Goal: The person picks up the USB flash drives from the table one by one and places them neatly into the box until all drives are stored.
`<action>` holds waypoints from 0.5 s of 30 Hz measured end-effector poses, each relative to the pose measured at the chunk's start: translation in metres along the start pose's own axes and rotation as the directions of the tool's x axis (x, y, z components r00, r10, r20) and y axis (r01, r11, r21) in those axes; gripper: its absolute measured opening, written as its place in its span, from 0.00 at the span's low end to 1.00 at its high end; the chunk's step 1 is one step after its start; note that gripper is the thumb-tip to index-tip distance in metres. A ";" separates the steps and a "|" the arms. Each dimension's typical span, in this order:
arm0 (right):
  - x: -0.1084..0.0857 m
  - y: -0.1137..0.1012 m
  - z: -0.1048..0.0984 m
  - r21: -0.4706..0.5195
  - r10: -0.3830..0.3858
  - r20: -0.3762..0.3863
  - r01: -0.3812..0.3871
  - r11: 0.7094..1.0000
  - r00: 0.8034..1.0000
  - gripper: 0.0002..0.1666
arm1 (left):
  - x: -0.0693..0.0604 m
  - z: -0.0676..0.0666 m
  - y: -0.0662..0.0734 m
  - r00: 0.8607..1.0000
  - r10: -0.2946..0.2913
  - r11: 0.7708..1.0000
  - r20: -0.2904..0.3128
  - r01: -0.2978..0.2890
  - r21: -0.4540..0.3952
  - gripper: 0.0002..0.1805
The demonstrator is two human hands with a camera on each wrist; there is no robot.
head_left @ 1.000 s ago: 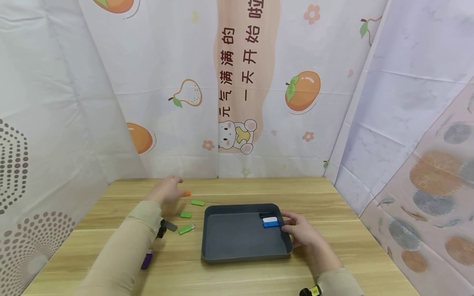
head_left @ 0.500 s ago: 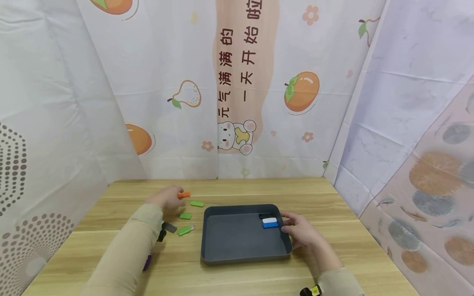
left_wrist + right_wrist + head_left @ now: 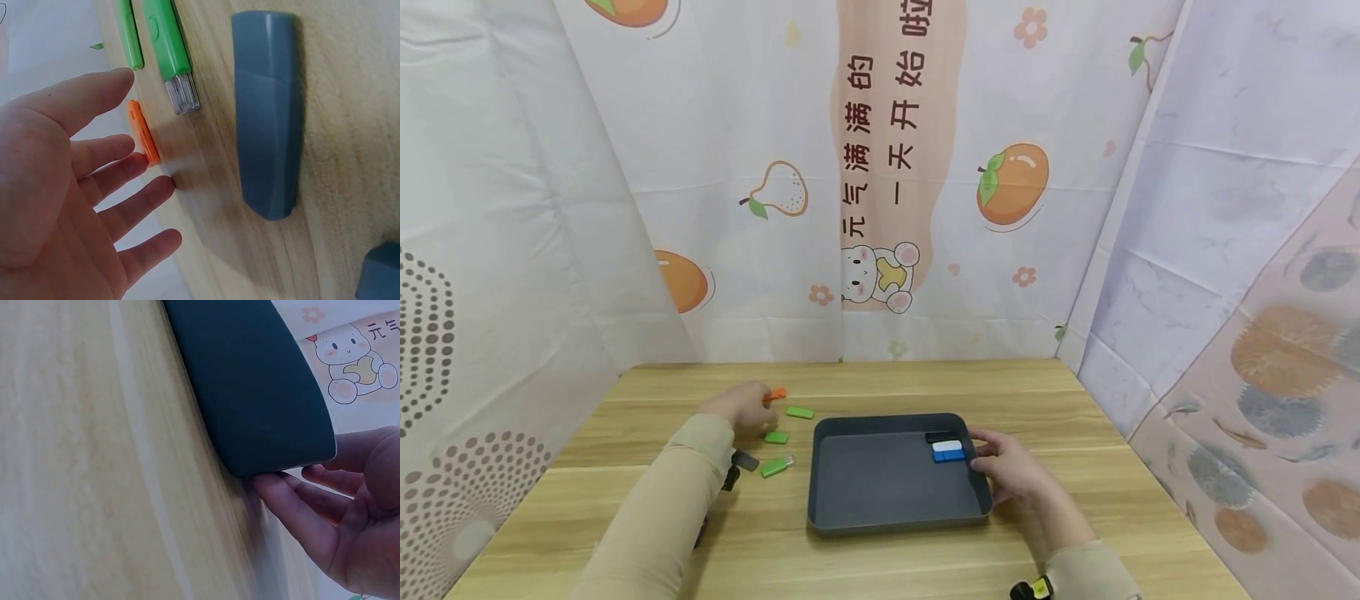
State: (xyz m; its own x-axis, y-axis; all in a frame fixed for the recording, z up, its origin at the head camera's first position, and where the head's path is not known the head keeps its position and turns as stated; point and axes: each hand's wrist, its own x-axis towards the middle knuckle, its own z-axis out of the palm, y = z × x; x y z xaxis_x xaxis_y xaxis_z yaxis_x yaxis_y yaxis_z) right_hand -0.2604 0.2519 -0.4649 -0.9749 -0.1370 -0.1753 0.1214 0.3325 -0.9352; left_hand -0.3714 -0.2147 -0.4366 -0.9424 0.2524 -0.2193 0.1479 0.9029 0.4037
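Three USB sticks (image 3: 947,447) sit in the tray (image 3: 895,527); at least five others (image 3: 777,467) seem left on the bench (image 3: 850,575). My left hand (image 3: 747,407), loosely spread, is beside the orange stick (image 3: 777,394); my right hand (image 3: 1011,467) pinches the tray.

A wooden table (image 3: 880,558) is being enclosed on three sides by pale curtains (image 3: 722,108), the back one being covered with orange fruit (image 3: 1012,183), flowers (image 3: 1032,29), Chinese characters (image 3: 901,157) and a bear (image 3: 859,273), the left one being marked by dark dots (image 3: 432,327), the right one being patterned with orange and grey discs (image 3: 1273,354).
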 end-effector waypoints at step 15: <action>-0.004 -0.004 0.001 0.002 0.003 0.004 -0.003 1.000 1.000 0.33 | -0.003 0.001 0.000 1.000 -0.018 0.999 -0.013 0.018 0.042 0.07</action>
State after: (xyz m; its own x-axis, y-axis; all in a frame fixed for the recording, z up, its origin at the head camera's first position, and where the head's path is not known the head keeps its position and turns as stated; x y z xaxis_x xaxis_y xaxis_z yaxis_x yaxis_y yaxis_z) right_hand -0.2570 0.2500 -0.4604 -0.9737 -0.1403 -0.1792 0.1245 0.3311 -0.9354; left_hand -0.3679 -0.2150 -0.4365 -0.9486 0.2320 -0.2151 0.1433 0.9212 0.3617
